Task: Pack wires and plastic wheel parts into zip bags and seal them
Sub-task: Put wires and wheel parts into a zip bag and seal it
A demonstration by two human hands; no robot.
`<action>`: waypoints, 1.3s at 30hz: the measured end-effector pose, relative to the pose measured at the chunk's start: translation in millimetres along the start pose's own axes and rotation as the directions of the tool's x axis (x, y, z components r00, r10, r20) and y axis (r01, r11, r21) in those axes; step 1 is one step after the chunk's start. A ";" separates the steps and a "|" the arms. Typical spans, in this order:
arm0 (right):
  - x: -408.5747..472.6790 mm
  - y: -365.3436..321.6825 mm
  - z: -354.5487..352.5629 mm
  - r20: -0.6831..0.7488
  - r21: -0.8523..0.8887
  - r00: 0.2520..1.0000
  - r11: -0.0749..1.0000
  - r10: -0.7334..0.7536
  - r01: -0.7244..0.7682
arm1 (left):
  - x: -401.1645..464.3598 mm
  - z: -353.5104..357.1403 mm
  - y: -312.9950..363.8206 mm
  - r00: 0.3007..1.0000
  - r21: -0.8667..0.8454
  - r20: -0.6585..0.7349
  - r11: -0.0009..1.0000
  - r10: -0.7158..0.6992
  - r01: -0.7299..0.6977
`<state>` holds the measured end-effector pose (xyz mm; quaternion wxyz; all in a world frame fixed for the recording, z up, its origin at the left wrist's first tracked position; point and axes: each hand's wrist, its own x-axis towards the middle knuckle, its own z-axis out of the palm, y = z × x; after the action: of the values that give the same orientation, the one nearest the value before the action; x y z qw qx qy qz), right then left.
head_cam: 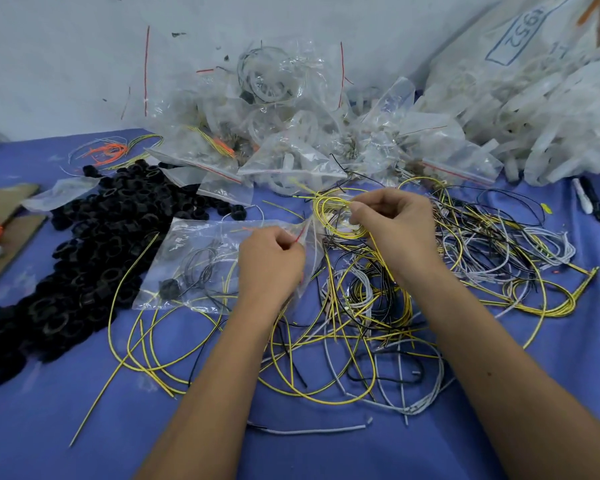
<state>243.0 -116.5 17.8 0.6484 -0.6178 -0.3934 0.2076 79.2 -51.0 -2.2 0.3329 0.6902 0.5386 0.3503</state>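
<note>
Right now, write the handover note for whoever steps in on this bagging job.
Left hand pinches the mouth of the open zip bag; it already holds a black wheel part and dark wire.
Right hand grips a coiled yellow wire, not yet in the bag.
Loose wires are tangled on the blue table; black wheel parts are piled left.
Filled bags are heaped at the back.
Left: insert coil, seal, repeat.

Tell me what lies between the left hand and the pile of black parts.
The head view shows the clear zip bag, pinched at its mouth by the left hand, spanning to the black parts.
</note>
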 end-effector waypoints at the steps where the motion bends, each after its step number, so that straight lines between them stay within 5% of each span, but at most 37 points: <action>1: 0.1 -1.2 -1.7 0.019 -0.023 1.000 1.000 -0.009 0.009 | 0.6 -0.8 0.7 0.999 -0.041 -0.034 0.999 -0.022 0.021; 9: 3.6 -8.1 -21.7 0.261 -0.347 0.962 0.922 -0.082 0.173 | -6.2 -6.0 9.4 0.922 -0.072 -0.336 0.970 0.194 -0.230; 14: 6.9 -8.5 -29.8 0.277 -0.505 0.958 0.836 -0.077 0.214 | -6.8 -5.4 9.6 0.850 -0.028 -0.458 0.951 0.261 -0.307; 20: 7.8 -12.3 -39.1 0.367 -0.371 0.930 0.920 0.021 0.126 | -4.3 -6.3 6.6 0.853 -0.095 -0.460 0.941 0.248 -0.325; 28: -0.1 -8.4 -9.3 0.251 -0.283 0.964 0.947 -0.083 0.155 | -15.2 7.2 14.8 0.797 0.027 -0.199 0.816 0.570 -0.577; 39: -9.1 2.4 15.7 0.460 0.039 0.887 0.998 0.028 -0.052 | -17.8 10.8 16.9 0.796 -0.054 -0.261 0.815 0.546 -0.577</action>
<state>226.0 -113.1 12.0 0.5478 -0.5428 -0.5174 0.3710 93.8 -72.7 4.0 0.1924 0.7494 0.3206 0.5464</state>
